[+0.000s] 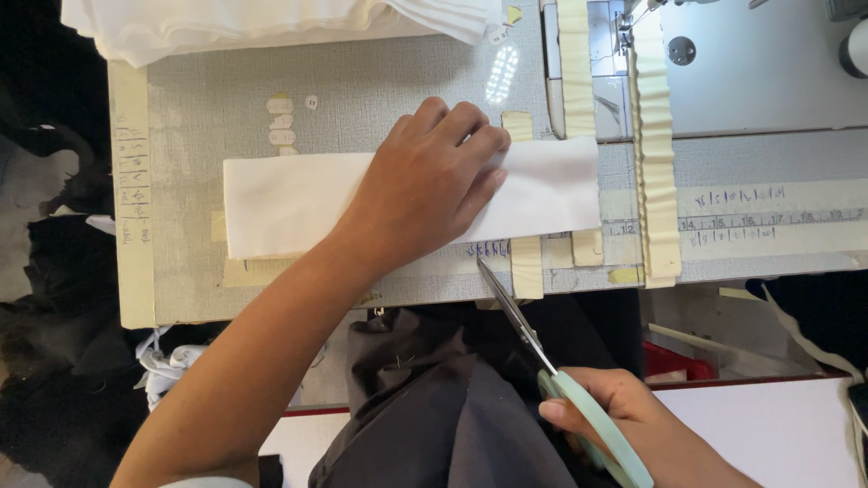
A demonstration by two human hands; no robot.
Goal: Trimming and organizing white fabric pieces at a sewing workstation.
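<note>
1. Right hand [633,420], nearest the camera, grips mint-handled scissors [542,352], fingers closed around the handle; blades are shut, the tip just below the white fabric strip [298,203].
2. Left hand [429,181] presses flat on the strip, fingers together.
3. Beyond the strip's right end stands a sewing machine [750,72]; folded white cloth [271,23] is stacked above it.

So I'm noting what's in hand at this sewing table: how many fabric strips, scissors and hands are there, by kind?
White fabric strip, pressed flat under the left hand: 1
Scissors with pale green handles, held in the right hand: 1
Hands: 2
Total: 4
</note>
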